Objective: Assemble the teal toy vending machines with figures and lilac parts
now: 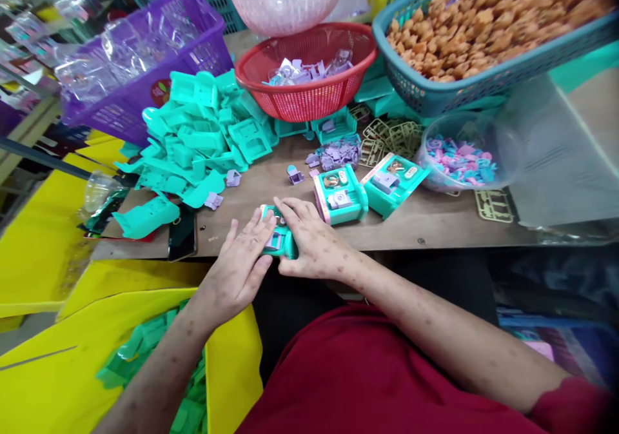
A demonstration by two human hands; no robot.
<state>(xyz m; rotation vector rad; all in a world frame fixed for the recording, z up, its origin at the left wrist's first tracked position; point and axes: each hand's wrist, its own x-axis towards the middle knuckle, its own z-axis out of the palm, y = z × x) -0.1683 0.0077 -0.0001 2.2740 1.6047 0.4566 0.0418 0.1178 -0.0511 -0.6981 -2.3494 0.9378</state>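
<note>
1. We have both hands on one small teal toy unit (279,237) at the near edge of the desk (435,224). Our left hand (239,269) lies over its left side with the fingers fairly flat and together, pressing rather than wrapped. Our right hand (312,244) is clamped on its right side, fingers curled over the top.

2. Just beyond the right hand stand two finished-looking teal toy sets (341,195) with lilac and cream fittings, close beside each other.

3. A heap of loose teal plastic shells (198,134) fills the left of the desk, with small lilac pieces (338,153) scattered nearby and more in the red basket (309,95).

4. A black phone (182,237) lies at the desk edge, left of our left hand.

5. We judge the main risk to be the position: the unit sits right at the desk edge, so a slip under pressure could send it or a small part into our lap or the yellow bin (72,356) below.

6. Uneven pressing from the flat left hand could seat a part crooked or crack a clip.

7. A wide elbow movement could knock the phone off.
</note>
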